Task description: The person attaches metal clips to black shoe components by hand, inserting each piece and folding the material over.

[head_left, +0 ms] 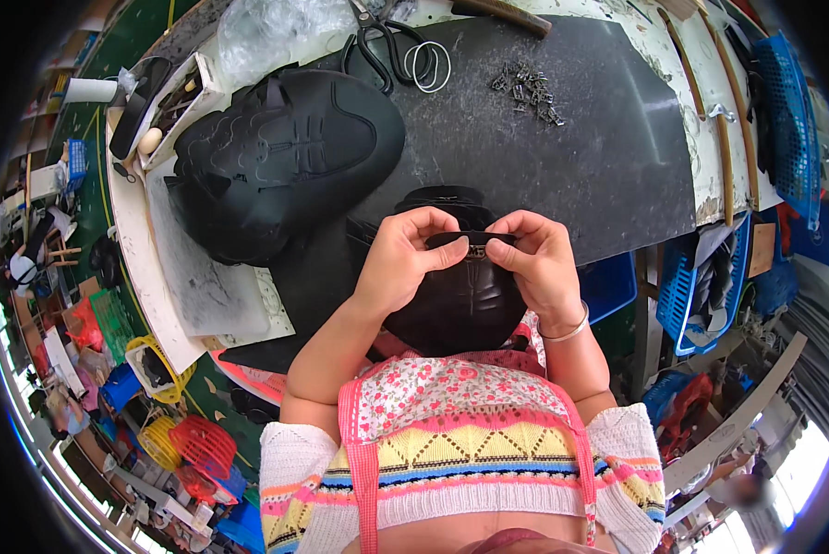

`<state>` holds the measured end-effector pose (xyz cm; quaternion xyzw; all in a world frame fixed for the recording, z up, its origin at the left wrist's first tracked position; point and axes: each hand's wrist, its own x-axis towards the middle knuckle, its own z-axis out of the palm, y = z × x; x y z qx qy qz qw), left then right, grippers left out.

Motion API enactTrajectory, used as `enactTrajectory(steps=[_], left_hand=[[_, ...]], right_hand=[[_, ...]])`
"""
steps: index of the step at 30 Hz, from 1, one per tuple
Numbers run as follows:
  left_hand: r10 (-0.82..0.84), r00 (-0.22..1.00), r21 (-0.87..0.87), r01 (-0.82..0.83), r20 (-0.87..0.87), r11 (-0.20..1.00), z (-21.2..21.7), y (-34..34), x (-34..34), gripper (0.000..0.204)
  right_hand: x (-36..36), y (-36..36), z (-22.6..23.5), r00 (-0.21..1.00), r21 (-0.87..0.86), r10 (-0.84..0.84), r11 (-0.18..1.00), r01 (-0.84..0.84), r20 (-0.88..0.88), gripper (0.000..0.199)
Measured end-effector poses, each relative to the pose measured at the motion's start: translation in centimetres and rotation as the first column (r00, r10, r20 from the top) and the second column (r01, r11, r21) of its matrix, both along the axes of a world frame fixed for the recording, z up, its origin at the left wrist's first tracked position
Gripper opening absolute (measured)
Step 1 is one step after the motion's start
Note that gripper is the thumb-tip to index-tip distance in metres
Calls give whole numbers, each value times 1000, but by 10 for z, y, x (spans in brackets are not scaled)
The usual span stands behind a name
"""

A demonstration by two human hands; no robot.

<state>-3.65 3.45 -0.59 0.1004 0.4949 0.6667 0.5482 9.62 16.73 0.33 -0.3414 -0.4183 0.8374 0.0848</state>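
Observation:
A black leather shoe upper (pixel 460 309) lies across my lap, its top strip raised between both hands. My left hand (pixel 398 263) pinches the left end of that strip between thumb and fingers. At the right end, my right hand (pixel 541 263) pinches it the same way. Between the two thumbs sits a small metal buckle (pixel 476 251) on the strip. Part of another black piece (pixel 440 197) shows just beyond my fingers. To the left is a heap of similar black uppers (pixel 290 148) with stitched seams.
Small dark metal fittings (pixel 528 90) lie piled on the black work mat (pixel 608 148). Black-handled scissors (pixel 377 46) and white rings (pixel 427 66) are at the far side, near a wooden handle (pixel 502 13). Blue baskets (pixel 705 286) stand right; an open box (pixel 179 102) sits left.

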Motion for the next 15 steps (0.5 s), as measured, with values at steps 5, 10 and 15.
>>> enactTrajectory(steps=[5, 10, 15], left_hand=[[55, 996, -15, -54, 75, 998, 0, 1, -1, 16], [-19, 997, -52, 16, -69, 999, 10, 5, 0, 18], [-56, 928, -128, 9, -369, 992, 7, 1, 4, 19]], right_hand=[[-1, -1, 5, 998, 191, -23, 982, 12, 54, 14], [-2, -5, 5, 998, 257, -42, 966, 31, 38, 13], [0, -12, -2, 999, 355, -32, 934, 44, -40, 12]])
